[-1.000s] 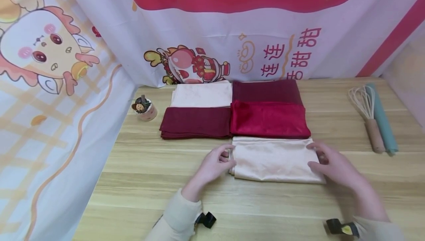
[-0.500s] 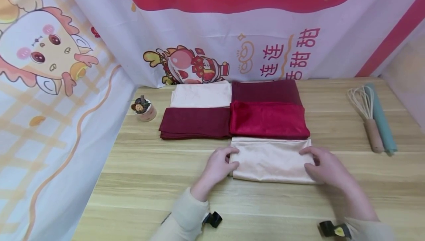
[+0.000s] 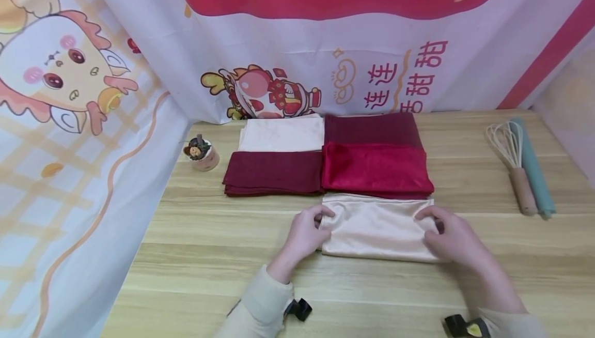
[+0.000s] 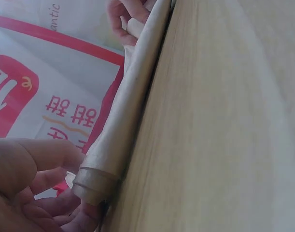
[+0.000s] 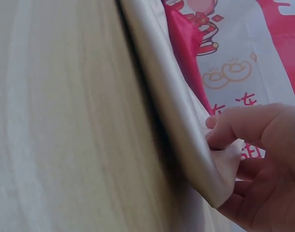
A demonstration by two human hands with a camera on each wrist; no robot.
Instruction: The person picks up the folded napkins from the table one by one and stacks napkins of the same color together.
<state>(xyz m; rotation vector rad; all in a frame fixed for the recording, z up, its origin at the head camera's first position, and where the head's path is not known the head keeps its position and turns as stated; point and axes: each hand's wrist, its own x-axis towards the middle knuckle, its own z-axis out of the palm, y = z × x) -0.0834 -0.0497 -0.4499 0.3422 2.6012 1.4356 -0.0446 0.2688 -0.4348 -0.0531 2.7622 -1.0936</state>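
A folded cream satin cloth (image 3: 376, 229) lies in front of the other folded cloths in the head view. My left hand (image 3: 304, 232) grips its left end, where stacked layers show at the fingers in the left wrist view. At the opposite end, my right hand (image 3: 457, 234) pinches the cloth between thumb and fingers. The right wrist view shows that corner (image 5: 219, 188) raised off the table, with fingers partly hidden beneath it. Just behind lies a shiny red folded cloth (image 3: 376, 168), close along the cream cloth's far edge.
Behind are a white folded cloth (image 3: 283, 134) and two maroon cloths, one left (image 3: 274, 171) and one right (image 3: 372, 128). A small decorated cup (image 3: 203, 156) stands far left. A whisk (image 3: 517, 172) and teal roll (image 3: 536, 172) lie right on the wooden table (image 3: 186, 276).
Both hands have shifted the cream cloth slightly left and toward me. My right hand has moved inward to the left, and the cloth's right end is now more bunched.
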